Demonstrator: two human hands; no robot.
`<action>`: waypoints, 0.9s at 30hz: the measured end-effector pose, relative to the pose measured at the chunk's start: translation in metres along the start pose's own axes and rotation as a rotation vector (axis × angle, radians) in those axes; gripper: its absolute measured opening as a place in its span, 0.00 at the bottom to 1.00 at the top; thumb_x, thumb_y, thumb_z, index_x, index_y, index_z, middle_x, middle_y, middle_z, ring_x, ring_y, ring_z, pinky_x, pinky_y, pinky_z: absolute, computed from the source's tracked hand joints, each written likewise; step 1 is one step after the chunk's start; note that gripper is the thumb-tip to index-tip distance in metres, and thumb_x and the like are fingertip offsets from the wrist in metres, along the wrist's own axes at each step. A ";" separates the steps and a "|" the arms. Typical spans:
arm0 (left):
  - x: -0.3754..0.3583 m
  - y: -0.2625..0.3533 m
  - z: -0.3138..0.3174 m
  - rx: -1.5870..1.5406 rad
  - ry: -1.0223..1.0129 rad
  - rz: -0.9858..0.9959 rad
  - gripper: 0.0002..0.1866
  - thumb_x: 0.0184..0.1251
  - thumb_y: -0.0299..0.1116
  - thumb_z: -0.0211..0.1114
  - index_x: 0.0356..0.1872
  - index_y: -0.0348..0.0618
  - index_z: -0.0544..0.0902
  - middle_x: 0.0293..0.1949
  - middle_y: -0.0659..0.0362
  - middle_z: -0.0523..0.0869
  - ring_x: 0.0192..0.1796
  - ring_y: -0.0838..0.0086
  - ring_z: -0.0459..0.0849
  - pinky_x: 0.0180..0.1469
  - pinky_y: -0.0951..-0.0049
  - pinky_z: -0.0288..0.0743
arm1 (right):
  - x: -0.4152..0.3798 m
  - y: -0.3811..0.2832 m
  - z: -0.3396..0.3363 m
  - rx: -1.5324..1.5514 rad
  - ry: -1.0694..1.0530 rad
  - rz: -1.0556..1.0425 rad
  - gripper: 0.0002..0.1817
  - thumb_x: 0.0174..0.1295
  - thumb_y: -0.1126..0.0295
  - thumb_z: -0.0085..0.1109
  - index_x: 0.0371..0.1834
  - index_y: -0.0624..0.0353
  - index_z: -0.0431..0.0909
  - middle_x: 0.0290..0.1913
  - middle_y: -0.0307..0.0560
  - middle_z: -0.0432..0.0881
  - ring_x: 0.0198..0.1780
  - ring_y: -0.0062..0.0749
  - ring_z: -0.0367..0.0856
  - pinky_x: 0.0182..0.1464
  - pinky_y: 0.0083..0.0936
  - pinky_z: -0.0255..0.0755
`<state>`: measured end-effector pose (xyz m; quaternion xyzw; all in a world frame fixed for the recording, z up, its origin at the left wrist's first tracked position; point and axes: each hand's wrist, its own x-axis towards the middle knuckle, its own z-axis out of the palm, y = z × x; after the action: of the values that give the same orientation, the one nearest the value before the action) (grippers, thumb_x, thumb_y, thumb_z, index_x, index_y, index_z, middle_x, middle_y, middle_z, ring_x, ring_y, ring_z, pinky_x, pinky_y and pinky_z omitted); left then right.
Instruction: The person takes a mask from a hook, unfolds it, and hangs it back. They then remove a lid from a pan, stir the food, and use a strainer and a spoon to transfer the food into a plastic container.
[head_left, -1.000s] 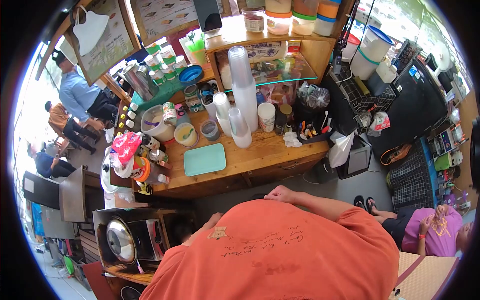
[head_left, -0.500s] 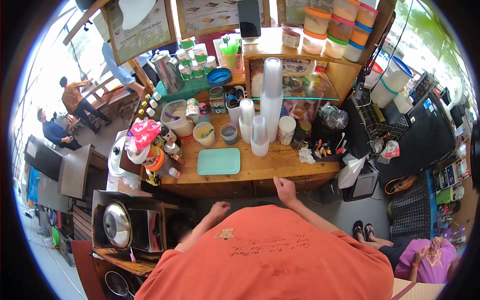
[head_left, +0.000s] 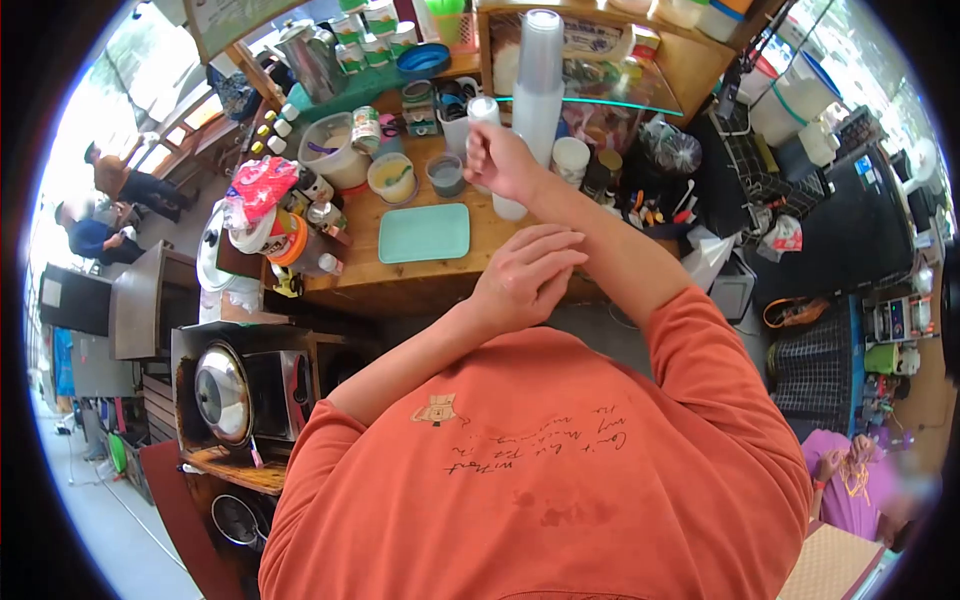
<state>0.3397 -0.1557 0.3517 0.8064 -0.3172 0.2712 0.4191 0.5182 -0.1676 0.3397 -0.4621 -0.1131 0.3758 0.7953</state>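
Observation:
My left hand [head_left: 528, 272] is open, its fingers stretched over my right forearm near the elbow side, with nothing held. Above the counter [head_left: 350, 272], my right hand [head_left: 502, 163] has its fingers curled in, and nothing shows in them. It hides part of the shorter stacks of clear cups [head_left: 483, 108]. The tall cup stack [head_left: 540, 90] stands just behind it. A mint-green tray [head_left: 424, 233] lies to the left of my hands. Behind the tray are a tub of yellow cream [head_left: 391, 180] and a cup of dark contents [head_left: 445, 175].
Bottles and an orange-lidded jar [head_left: 290, 243] crowd the counter's left end. A white cup [head_left: 571, 160], dark jars and a bagged item [head_left: 669, 145] stand right. A metal lid [head_left: 222, 393] leans at lower left. A person in purple [head_left: 850, 490] sits at lower right; others are far left.
Both my hands have risen from below the counter's front edge. The right now reaches over the counter, and the left has come across onto the right forearm. The view has tilted downward.

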 end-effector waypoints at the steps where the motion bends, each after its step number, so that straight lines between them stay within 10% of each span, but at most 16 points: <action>1: 0.002 0.004 0.004 0.081 -0.013 0.092 0.15 0.55 0.22 0.68 0.45 0.41 0.84 0.54 0.50 0.83 0.60 0.52 0.80 0.59 0.56 0.75 | 0.002 -0.008 0.005 0.292 0.069 0.079 0.20 0.69 0.58 0.50 0.18 0.47 0.63 0.13 0.32 0.60 0.16 0.24 0.59 0.25 0.30 0.58; 5: -0.003 0.020 0.005 0.113 -0.108 0.095 0.16 0.54 0.25 0.69 0.46 0.41 0.84 0.60 0.49 0.79 0.67 0.50 0.73 0.66 0.51 0.69 | 0.011 -0.012 -0.011 0.770 0.128 0.115 0.19 0.69 0.60 0.48 0.18 0.47 0.63 0.12 0.30 0.59 0.16 0.24 0.57 0.27 0.29 0.59; 17: -0.016 0.003 0.009 0.232 -0.159 -0.077 0.25 0.59 0.36 0.71 0.59 0.45 0.79 0.66 0.53 0.75 0.74 0.55 0.65 0.76 0.46 0.47 | 0.002 0.007 -0.043 0.944 0.113 0.062 0.17 0.65 0.63 0.47 0.16 0.47 0.62 0.12 0.30 0.58 0.16 0.24 0.58 0.28 0.28 0.58; 27: -0.010 0.004 0.015 -0.143 -0.438 0.003 0.34 0.62 0.45 0.68 0.66 0.40 0.72 0.67 0.45 0.73 0.73 0.49 0.65 0.73 0.51 0.59 | -0.006 0.077 -0.073 0.864 0.322 0.200 0.16 0.63 0.62 0.50 0.16 0.46 0.63 0.11 0.31 0.61 0.16 0.25 0.61 0.28 0.30 0.60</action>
<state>0.3325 -0.1674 0.3393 0.8137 -0.4201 0.0673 0.3960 0.5141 -0.1972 0.2375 -0.1498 0.2235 0.3869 0.8820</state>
